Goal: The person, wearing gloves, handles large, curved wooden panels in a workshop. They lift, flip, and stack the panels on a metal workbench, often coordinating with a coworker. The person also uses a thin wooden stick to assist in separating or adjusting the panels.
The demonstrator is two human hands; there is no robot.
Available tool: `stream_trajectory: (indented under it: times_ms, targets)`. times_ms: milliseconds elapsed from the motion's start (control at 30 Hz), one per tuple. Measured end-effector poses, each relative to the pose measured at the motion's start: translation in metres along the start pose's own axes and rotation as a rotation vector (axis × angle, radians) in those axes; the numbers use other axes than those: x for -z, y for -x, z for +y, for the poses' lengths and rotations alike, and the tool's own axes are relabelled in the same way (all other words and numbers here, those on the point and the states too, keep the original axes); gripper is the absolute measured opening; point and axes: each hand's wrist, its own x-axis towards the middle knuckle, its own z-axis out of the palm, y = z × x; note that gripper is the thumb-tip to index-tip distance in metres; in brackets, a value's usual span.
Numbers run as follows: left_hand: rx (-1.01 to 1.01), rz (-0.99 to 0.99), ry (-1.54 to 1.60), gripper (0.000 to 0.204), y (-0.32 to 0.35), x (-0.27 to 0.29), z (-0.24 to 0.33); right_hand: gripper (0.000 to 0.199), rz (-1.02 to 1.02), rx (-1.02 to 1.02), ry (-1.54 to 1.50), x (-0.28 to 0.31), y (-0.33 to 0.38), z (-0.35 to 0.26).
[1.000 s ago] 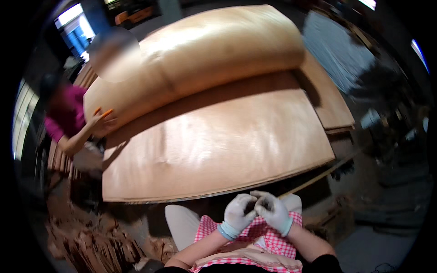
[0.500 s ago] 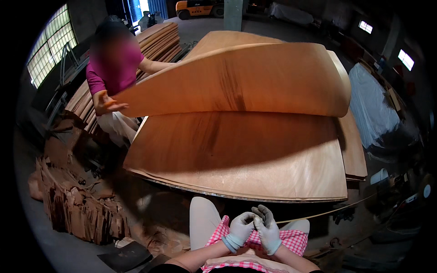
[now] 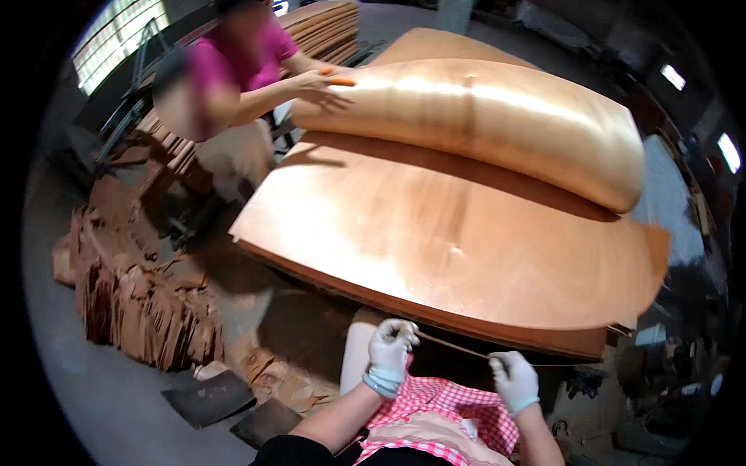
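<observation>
A thin, pale brown strip [image 3: 457,343] is stretched between my hands in front of the stack's near edge; whether it is cord or tape I cannot make out. My left hand [image 3: 392,349], in a whitish glove, pinches its left end. Farther along, my gloved right hand [image 3: 514,380] has its fingers closed around the strip, which trails on to the right. Just beyond lies a large, thin wood veneer sheet [image 3: 435,241] on top of a stack. Across its far half a second veneer sheet [image 3: 482,116] curls over in a wide roll.
At the far left, a co-worker in a magenta shirt [image 3: 268,50] has both hands by the rolled sheet. Broken veneer scraps [image 3: 140,311] are piled at the left. Stacked boards [image 3: 322,27] stand behind the co-worker. Plastic-covered goods [image 3: 668,202] sit at the right.
My hands have moved apart, drawing the strip taut between them. The upper veneer sheet has curled farther back, and the co-worker's hands have shifted along with it. My view has turned slightly.
</observation>
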Motion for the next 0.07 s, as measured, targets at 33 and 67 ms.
stream_trajectory:
  times_ms: [33, 67]
  targets:
    - [-0.053, 0.049, -0.029, 0.007, -0.015, 0.011, 0.008, 0.017, -0.073, -0.125, -0.033, 0.004, -0.002, 0.011]
    - [-0.199, 0.053, 0.038, 0.005, -0.029, 0.022, 0.013, 0.017, -0.096, -0.112, -0.041, -0.004, -0.008, 0.008]
